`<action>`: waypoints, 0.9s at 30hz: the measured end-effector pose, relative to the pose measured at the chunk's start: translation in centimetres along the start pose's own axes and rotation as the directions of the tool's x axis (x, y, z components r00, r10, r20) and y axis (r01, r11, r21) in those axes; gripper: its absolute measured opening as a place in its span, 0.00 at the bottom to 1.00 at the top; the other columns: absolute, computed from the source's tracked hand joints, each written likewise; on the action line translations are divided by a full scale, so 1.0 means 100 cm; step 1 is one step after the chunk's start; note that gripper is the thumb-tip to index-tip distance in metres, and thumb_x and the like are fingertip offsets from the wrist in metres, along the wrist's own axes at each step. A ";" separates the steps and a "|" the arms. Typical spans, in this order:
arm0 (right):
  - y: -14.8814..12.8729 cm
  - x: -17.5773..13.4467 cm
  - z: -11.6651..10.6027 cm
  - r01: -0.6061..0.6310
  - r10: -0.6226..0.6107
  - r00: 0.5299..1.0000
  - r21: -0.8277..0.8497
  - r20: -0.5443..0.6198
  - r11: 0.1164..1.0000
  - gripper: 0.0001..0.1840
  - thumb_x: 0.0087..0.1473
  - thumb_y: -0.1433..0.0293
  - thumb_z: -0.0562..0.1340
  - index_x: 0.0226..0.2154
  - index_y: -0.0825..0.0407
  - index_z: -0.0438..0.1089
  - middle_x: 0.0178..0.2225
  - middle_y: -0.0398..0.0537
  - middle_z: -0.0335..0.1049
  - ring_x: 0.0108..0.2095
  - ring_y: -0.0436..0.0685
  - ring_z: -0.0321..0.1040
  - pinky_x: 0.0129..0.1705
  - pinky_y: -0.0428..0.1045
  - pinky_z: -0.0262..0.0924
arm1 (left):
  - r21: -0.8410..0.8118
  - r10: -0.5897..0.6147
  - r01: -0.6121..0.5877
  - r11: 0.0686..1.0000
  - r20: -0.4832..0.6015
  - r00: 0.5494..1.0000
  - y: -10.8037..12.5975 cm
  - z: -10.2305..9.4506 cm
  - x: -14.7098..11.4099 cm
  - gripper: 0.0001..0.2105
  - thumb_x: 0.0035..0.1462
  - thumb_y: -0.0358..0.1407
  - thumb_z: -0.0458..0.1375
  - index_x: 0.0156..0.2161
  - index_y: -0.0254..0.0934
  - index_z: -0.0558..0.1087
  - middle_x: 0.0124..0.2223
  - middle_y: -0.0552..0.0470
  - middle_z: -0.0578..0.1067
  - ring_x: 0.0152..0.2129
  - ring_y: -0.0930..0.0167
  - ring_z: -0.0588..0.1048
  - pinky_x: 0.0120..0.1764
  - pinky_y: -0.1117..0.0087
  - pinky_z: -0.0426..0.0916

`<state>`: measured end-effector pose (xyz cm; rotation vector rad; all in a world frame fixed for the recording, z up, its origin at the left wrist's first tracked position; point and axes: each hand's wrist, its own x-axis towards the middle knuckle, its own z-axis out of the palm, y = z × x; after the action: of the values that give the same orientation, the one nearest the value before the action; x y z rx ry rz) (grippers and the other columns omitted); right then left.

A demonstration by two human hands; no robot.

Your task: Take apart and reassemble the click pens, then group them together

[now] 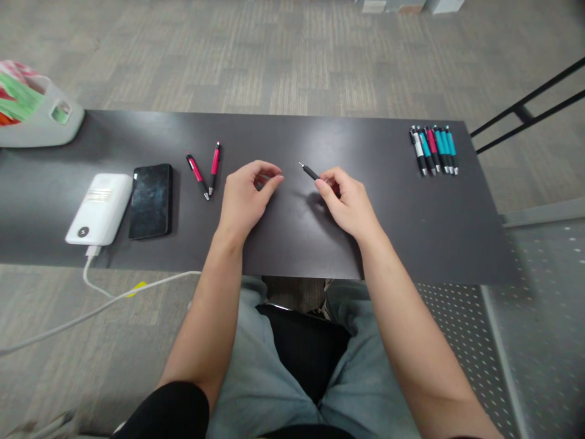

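Observation:
A pen (310, 172) with a black grip and a thin silver point is held in my right hand (345, 201), fingers closed round its rear part, which they hide. The point faces left, toward my left hand (249, 195), just above the table. My left hand is curled, with thumb and index tips brought together; anything small between them I cannot make out. To the left of it lie two red-and-black pens, one slanted (196, 174) and one more upright (214, 166), their lower ends close together.
A row of several pens (434, 149), teal, red and white, lies at the right on the dark table (283, 253). At the left are a black phone (150, 201), a white power bank (99, 208) with a cable (137, 291), and a white basket (68, 119) of colourful items.

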<state>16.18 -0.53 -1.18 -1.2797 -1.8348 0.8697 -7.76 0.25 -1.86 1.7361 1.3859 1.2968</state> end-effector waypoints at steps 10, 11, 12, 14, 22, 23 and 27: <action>-0.004 0.004 0.005 0.014 -0.014 1.000 -0.012 0.024 1.000 0.11 0.65 0.53 0.64 0.40 0.42 0.72 0.32 0.45 0.70 0.32 0.60 0.64 0.40 0.54 0.57 | 0.102 0.028 -0.047 0.994 0.185 0.982 -0.008 -0.002 -0.002 0.04 0.56 0.37 0.71 0.38 0.45 0.83 0.37 0.48 0.80 0.30 0.61 0.73 0.44 0.57 0.67; -0.006 0.004 0.005 0.008 -0.008 0.999 -0.010 0.034 1.000 0.12 0.66 0.53 0.63 0.41 0.42 0.72 0.31 0.45 0.69 0.32 0.60 0.64 0.39 0.54 0.57 | 0.098 0.023 -0.042 0.994 0.184 0.983 -0.007 -0.002 -0.002 0.05 0.55 0.36 0.71 0.38 0.44 0.83 0.37 0.48 0.80 0.31 0.60 0.73 0.44 0.57 0.67; -0.008 0.003 0.005 0.003 -0.002 0.999 -0.002 0.048 1.000 0.13 0.68 0.52 0.61 0.42 0.42 0.73 0.30 0.44 0.68 0.31 0.60 0.64 0.39 0.54 0.56 | 0.097 0.016 -0.034 0.995 0.182 0.983 -0.007 -0.003 -0.002 0.06 0.55 0.35 0.71 0.39 0.44 0.83 0.38 0.48 0.80 0.32 0.60 0.73 0.45 0.56 0.67; -0.012 0.002 0.006 -0.009 0.007 0.997 0.027 0.079 1.000 0.15 0.70 0.52 0.58 0.44 0.41 0.73 0.27 0.42 0.66 0.29 0.59 0.63 0.38 0.53 0.55 | 0.109 -0.003 -0.017 0.994 0.186 0.983 -0.007 -0.003 -0.002 0.08 0.54 0.33 0.71 0.41 0.43 0.83 0.39 0.47 0.80 0.33 0.59 0.74 0.46 0.56 0.67; -0.024 0.002 0.010 -0.128 0.102 0.989 0.285 0.104 0.950 0.16 0.66 0.50 0.61 0.38 0.43 0.74 0.26 0.41 0.57 0.27 0.56 0.55 0.33 0.51 0.49 | 0.024 -0.002 0.000 1.000 0.079 0.997 0.007 -0.004 -0.003 0.22 0.48 0.40 0.77 0.49 0.42 0.81 0.45 0.47 0.78 0.36 0.61 0.74 0.52 0.56 0.69; -0.027 0.002 0.011 -0.165 0.123 0.984 0.383 0.132 0.909 0.17 0.66 0.50 0.60 0.36 0.44 0.73 0.25 0.40 0.54 0.26 0.55 0.52 0.31 0.51 0.47 | -0.061 0.000 0.005 0.998 0.085 0.996 0.012 -0.003 -0.003 0.22 0.50 0.42 0.76 0.50 0.43 0.81 0.45 0.46 0.78 0.38 0.60 0.74 0.52 0.57 0.70; -0.039 -0.002 0.016 -0.355 0.156 0.927 0.662 0.341 0.660 0.19 0.65 0.50 0.59 0.33 0.46 0.71 0.25 0.39 0.46 0.23 0.52 0.39 0.27 0.50 0.38 | -0.428 -0.020 0.110 0.897 0.209 0.978 0.032 0.005 -0.002 0.17 0.61 0.50 0.69 0.49 0.43 0.82 0.47 0.45 0.80 0.47 0.59 0.78 0.54 0.59 0.71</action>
<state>13.08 -1.96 1.25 -0.9331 -1.2462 1.7762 -6.02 -0.86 0.63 1.4495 0.9393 1.2424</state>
